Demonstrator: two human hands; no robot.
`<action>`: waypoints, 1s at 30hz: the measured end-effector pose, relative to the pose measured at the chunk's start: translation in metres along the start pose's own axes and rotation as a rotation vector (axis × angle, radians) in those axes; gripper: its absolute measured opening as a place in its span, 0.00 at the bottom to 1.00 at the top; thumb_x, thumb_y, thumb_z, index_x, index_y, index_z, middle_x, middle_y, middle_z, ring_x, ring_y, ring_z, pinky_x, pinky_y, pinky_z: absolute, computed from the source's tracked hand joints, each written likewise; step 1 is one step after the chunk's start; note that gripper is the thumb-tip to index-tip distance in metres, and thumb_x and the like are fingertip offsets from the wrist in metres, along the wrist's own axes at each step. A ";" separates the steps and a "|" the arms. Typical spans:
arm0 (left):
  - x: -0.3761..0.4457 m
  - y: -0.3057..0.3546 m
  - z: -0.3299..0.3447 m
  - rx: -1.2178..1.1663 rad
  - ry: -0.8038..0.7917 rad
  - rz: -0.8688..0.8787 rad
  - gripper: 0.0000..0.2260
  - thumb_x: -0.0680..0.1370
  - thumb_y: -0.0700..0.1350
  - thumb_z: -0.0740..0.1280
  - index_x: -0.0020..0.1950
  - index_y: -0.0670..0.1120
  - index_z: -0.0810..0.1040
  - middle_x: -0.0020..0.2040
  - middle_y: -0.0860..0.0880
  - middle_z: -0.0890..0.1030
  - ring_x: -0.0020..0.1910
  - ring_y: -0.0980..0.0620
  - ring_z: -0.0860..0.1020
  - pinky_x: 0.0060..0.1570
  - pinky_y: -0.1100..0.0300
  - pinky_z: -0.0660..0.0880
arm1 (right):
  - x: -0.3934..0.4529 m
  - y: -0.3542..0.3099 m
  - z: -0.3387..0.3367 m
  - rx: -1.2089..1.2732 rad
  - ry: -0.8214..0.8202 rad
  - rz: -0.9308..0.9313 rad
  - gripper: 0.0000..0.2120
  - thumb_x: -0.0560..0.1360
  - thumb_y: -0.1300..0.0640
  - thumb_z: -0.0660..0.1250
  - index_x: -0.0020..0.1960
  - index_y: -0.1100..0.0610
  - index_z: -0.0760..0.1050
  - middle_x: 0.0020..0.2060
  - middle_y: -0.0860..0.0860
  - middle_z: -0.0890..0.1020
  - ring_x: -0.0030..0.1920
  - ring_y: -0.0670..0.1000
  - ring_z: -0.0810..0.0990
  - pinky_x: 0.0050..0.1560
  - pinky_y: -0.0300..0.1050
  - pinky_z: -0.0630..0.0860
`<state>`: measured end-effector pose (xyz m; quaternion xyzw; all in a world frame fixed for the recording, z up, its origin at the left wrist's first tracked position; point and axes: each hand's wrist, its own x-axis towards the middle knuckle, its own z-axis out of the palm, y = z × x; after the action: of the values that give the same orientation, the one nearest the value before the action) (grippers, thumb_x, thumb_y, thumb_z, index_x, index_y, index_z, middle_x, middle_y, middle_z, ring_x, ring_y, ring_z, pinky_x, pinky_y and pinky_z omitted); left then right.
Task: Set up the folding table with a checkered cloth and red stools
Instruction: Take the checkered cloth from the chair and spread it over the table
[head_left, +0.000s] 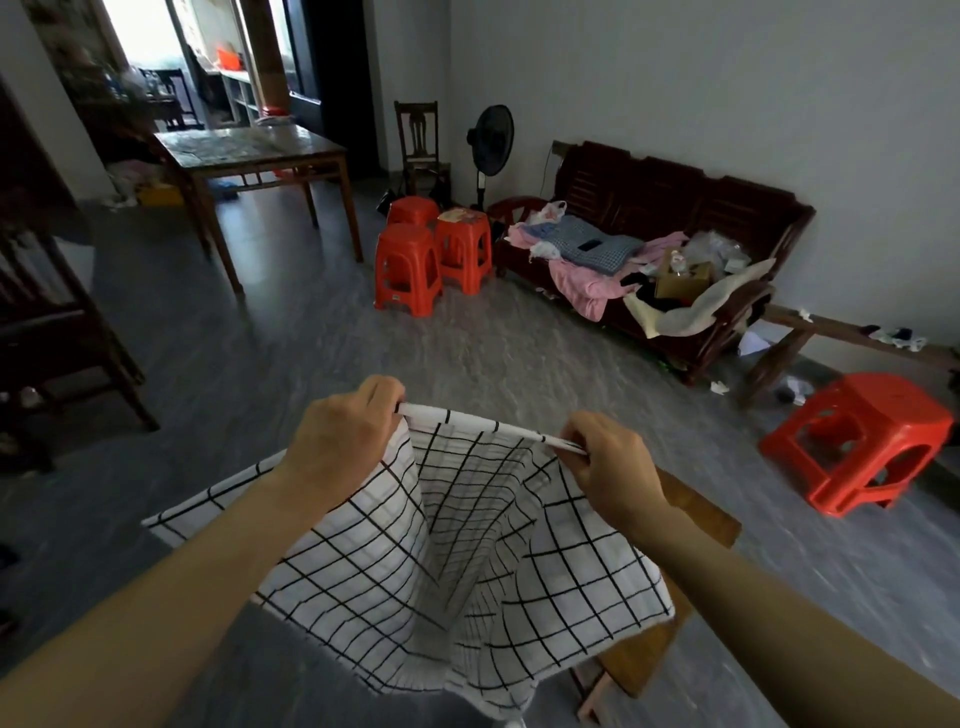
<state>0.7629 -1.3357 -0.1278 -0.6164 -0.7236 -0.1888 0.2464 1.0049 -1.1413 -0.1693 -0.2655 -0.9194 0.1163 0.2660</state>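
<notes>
Both forearms reach over the checkered cloth (467, 545), which drapes the folding table (696, 506). Left hand (340, 441) and right hand (608, 467) pinch its far hem, lifted above the table. Uneven tugging could drag it off. Red stools (410, 270) wait well beyond the table. No writing is legible.

We see thin matt woven cloth (374, 561), white w/ black grid; glossy red plastic stools (409, 270); dark polished wood sofa (675, 208); worktop (696, 499) of plain brown wood; floor (291, 322) smooth, semi-gloss grey.
</notes>
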 end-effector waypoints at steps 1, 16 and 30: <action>0.005 -0.007 0.004 0.014 0.006 -0.007 0.07 0.73 0.37 0.72 0.45 0.41 0.74 0.32 0.49 0.71 0.21 0.56 0.63 0.16 0.62 0.65 | 0.008 0.006 0.006 0.006 -0.027 -0.031 0.09 0.75 0.50 0.71 0.43 0.51 0.73 0.35 0.44 0.74 0.32 0.47 0.72 0.31 0.44 0.72; 0.128 -0.121 0.069 0.069 -0.220 0.192 0.17 0.76 0.61 0.61 0.39 0.49 0.67 0.29 0.56 0.65 0.22 0.54 0.66 0.22 0.62 0.65 | 0.195 0.094 0.065 0.059 -0.060 -0.057 0.06 0.73 0.60 0.72 0.44 0.57 0.75 0.40 0.52 0.76 0.36 0.58 0.76 0.33 0.56 0.75; 0.224 -0.242 0.151 0.101 -0.197 0.232 0.16 0.66 0.48 0.79 0.36 0.44 0.72 0.25 0.52 0.69 0.20 0.53 0.60 0.19 0.63 0.64 | 0.318 0.105 0.132 -0.098 -0.069 -0.024 0.07 0.75 0.53 0.71 0.44 0.54 0.75 0.38 0.49 0.76 0.35 0.55 0.75 0.30 0.50 0.72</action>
<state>0.4791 -1.1100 -0.1104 -0.6982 -0.6768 -0.0612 0.2253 0.7490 -0.8884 -0.1804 -0.2631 -0.9356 0.0772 0.2223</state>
